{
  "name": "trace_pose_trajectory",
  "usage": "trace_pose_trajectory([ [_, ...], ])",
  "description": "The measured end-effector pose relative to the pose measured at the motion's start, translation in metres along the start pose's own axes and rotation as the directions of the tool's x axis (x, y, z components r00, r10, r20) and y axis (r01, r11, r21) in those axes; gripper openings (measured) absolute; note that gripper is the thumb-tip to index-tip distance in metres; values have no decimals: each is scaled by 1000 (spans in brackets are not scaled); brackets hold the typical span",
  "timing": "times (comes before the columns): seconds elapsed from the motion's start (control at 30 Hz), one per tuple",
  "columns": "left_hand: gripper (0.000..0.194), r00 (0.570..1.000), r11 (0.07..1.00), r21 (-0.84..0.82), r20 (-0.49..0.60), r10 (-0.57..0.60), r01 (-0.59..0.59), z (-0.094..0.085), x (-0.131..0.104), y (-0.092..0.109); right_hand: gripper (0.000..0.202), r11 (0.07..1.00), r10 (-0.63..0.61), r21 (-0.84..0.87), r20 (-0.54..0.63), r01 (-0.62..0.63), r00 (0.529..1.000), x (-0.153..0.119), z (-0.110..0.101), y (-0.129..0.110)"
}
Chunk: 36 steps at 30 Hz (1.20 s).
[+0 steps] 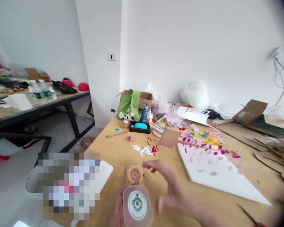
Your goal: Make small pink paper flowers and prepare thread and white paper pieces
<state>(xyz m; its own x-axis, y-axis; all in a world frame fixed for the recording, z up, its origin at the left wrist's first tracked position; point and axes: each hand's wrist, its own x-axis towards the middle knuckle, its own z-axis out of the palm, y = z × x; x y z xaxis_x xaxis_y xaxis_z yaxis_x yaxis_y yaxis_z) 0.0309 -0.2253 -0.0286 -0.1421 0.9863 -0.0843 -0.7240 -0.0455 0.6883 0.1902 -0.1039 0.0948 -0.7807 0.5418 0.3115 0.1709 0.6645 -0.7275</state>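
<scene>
In my left hand (119, 206) is a small clear plastic case with a round white and teal label (137, 205) facing up. Just beyond it sits a clear square compartment (135, 166) with a yellow-orange roll (128, 175) inside; I cannot tell whether the two parts are joined. Fingers of this hand reach up the left side and behind the labelled part. To the right of the case hovers my right hand (174, 189), slightly blurred, its thumb and fingers apart and nothing between them. White and red small pieces (146, 150) lie on the wooden table beyond.
On the right, a white board (217, 183) has pink petals on and above it. Scissors (248, 216) lie near the front right. At the back stand a cardboard frame (169, 137), a black tray (132, 128), a blue pump bottle (144, 113) and a green bag (129, 107).
</scene>
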Motion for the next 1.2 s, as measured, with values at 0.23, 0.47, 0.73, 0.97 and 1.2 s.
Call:
trace_pose_trajectory([
  [0.23, 85, 987, 988, 86, 115, 114, -124, 20, -10, 6, 108, 999, -43, 22, -52, 44, 998, -64, 37, 13],
  [0.47, 85, 985, 983, 172, 167, 39, -68, 20, -12, 8, 101, 995, -80, 51, -137, 88, 987, -75, 50, 24],
  [0.73, 87, 994, 981, 193, 106, 15, -35, 22, -13, 6, 91, 994, -96, -70, -174, 85, 980, -78, 52, 19],
  [0.97, 94, 994, 983, 178, 111, 21, -41, 20, -9, 3, 85, 991, -111, -101, -251, 88, 962, -78, 60, 26],
  [1.2, 84, 990, 985, 163, 141, 30, -53, 24, -9, 5, 86, 998, -63, -35, -265, 56, 962, -77, 65, 35],
])
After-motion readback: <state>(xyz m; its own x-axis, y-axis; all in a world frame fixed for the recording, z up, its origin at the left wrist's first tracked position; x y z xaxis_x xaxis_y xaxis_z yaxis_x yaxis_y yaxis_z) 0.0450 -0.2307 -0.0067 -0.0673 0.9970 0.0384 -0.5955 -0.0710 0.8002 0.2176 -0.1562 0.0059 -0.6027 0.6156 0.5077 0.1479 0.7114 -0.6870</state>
